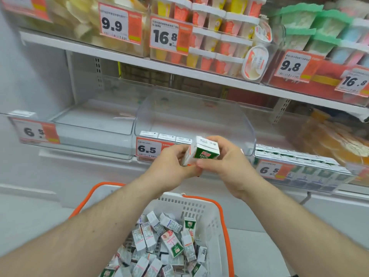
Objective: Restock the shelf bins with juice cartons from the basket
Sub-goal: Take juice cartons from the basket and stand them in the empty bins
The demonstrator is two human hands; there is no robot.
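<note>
While both the left hand and right hand grip two cartons, basket holds a loose heap; middle bin has one front row.

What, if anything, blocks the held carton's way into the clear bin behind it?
Nothing visible. Both hands hold the carton just before the middle bin, whose open top holds only one front row of cartons.

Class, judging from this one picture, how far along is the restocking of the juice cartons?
Done: the right bin looks packed; the middle bin holds one front row of cartons. In hand: both hands, left and right, grip one carton. Left: the left bin looks bare, and the basket remains heaped.
</note>
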